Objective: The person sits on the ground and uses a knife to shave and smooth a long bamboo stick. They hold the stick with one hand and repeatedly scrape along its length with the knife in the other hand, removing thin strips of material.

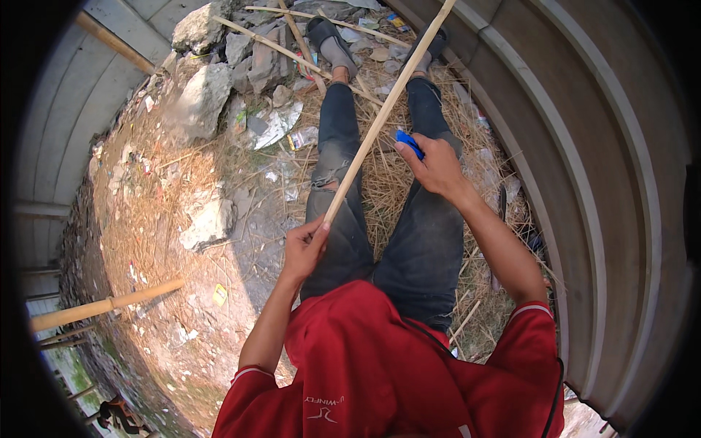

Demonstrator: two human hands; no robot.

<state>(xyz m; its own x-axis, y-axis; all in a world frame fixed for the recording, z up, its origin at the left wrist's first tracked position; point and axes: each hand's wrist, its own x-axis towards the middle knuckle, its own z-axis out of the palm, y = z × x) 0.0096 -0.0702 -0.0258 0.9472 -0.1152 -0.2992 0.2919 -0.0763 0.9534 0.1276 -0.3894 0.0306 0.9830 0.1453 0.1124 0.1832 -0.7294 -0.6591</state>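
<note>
A long, pale bamboo strip (382,113) slants from my lap up past my feet, its near end pinched between the thumb and fingers of my left hand (304,250). To the right of the strip, my right hand (439,169) is closed around a small blue object (410,143). Only its front part sticks out past the thumb and fingers, so its kind is not clear. A gap separates this hand from the strip. Both hands are above my outstretched legs in dark, worn trousers (418,241).
More bamboo strips (266,45) lie crossed near my feet beside grey rocks (204,98). Straw (387,186) and litter cover the ground between and around my legs. A corrugated metal wall (584,160) rises close on my right. A bamboo pole (109,304) juts in at the left.
</note>
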